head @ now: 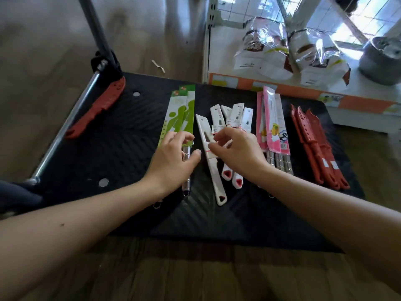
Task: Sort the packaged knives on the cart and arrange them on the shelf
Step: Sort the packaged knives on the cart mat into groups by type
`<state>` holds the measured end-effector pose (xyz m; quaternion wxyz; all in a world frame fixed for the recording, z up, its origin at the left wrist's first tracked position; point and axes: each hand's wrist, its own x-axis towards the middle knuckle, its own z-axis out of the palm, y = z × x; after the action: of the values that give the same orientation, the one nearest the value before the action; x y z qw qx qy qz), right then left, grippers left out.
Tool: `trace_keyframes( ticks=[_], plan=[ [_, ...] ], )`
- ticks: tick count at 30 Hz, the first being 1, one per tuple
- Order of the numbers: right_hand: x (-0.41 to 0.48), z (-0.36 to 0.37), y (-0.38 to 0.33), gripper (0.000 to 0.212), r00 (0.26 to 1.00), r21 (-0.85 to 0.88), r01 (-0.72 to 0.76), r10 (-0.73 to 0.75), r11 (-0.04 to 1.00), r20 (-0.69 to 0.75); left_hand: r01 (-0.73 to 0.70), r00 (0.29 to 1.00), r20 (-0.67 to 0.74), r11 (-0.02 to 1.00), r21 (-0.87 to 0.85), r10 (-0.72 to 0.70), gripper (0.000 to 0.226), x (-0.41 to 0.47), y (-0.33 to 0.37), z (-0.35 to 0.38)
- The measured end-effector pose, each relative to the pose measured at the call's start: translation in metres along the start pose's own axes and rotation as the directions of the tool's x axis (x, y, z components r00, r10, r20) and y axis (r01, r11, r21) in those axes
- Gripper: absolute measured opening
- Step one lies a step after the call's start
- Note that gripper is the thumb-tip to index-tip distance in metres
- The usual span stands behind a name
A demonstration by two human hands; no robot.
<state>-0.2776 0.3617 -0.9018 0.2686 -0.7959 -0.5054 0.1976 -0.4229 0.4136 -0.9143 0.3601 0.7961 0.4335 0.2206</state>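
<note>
Packaged knives lie in groups on the black cart deck [130, 131]. Green-sleeved knives [180, 111] with steel handles lie left of centre; my left hand [173, 159] curls over their handles. White-sheathed knives [234, 118] with red-tipped handles sit in the middle. One long white knife [213, 172] lies slanted, and my right hand [236, 148] pinches its sheath near the label. Pink-packaged knives [274, 124] lie to the right, then red-sheathed knives [314, 146] at the far right. A single red-sheathed knife [97, 109] rests at the cart's left edge.
The cart's handle post [95, 31] rises at the back left. Behind the cart stands a low white shelf [238, 77] with an orange price strip, holding foil bags [264, 51] and a metal pot [382, 59]. Wooden floor surrounds the cart.
</note>
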Motion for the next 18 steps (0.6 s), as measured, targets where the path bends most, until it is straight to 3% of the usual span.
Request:
trace_keyframes(
  ticks=[4,8,15,18],
  plan=[
    [0.005,0.019,-0.027,0.025,0.992,-0.070,0.104,-0.098,0.992,0.084,0.080,0.992,-0.110,0.993,0.088,-0.070,0.035,0.002,-0.025,-0.031],
    [0.013,0.038,-0.053,0.025,0.975,-0.077,0.191,-0.180,0.979,0.131,0.252,0.955,-0.200,0.955,0.155,-0.219,0.039,0.004,-0.054,-0.061],
    [0.029,0.071,-0.091,0.024,0.948,-0.048,0.262,-0.247,0.964,0.201,0.363,0.907,-0.326,0.887,0.285,-0.267,0.044,0.016,-0.085,-0.101],
    [0.033,0.083,-0.100,0.025,0.936,-0.043,0.289,-0.274,0.956,0.220,0.382,0.906,-0.318,0.863,0.330,-0.279,0.046,0.019,-0.090,-0.107]
  ],
)
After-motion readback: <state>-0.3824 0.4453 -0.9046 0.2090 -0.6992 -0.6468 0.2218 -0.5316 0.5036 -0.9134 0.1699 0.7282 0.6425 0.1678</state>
